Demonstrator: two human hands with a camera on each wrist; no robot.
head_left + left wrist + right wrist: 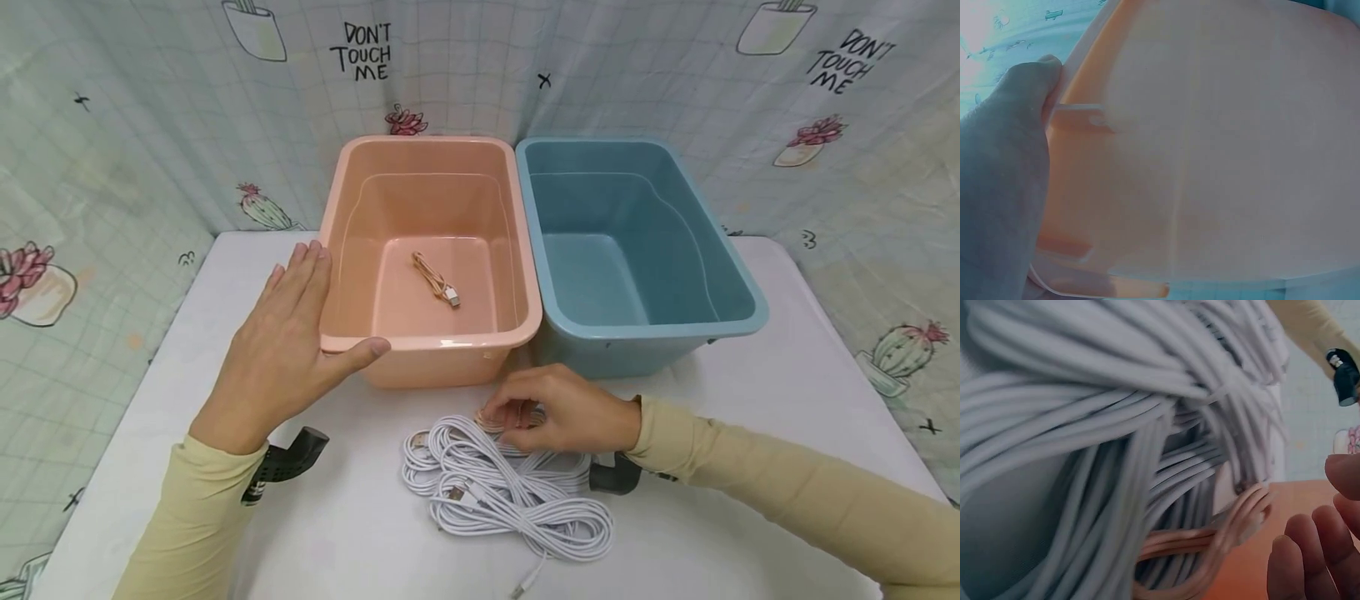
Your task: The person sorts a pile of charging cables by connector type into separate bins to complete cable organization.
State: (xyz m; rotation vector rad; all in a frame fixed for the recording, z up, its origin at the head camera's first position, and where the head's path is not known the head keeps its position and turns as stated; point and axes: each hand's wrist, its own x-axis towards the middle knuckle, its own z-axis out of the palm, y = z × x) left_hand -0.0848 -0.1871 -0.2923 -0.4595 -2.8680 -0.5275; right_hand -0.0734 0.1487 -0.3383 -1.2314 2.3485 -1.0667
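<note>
My left hand (281,346) rests on the left rim of a peach plastic bin (427,343), fingers straight and thumb over the front corner. In the left wrist view that thumb (1035,78) lies against the rim. A small bundled beige USB cable (432,277) lies on the bin's floor. My right hand (566,408) is over the far side of a heap of coiled white cables (517,500), fingers bent and apart from the thumb. Close by its fingertips, a thin orange-beige cable bundle (1235,525) pokes out from among the white coils; nothing shows between the fingers.
A blue plastic bin (600,275) stands right of the peach one, their rims side by side. Both are on a white table (352,517), behind the cable heap. A patterned curtain (465,67) hangs round the back and sides. One white cable's plug (519,590) points toward the front edge.
</note>
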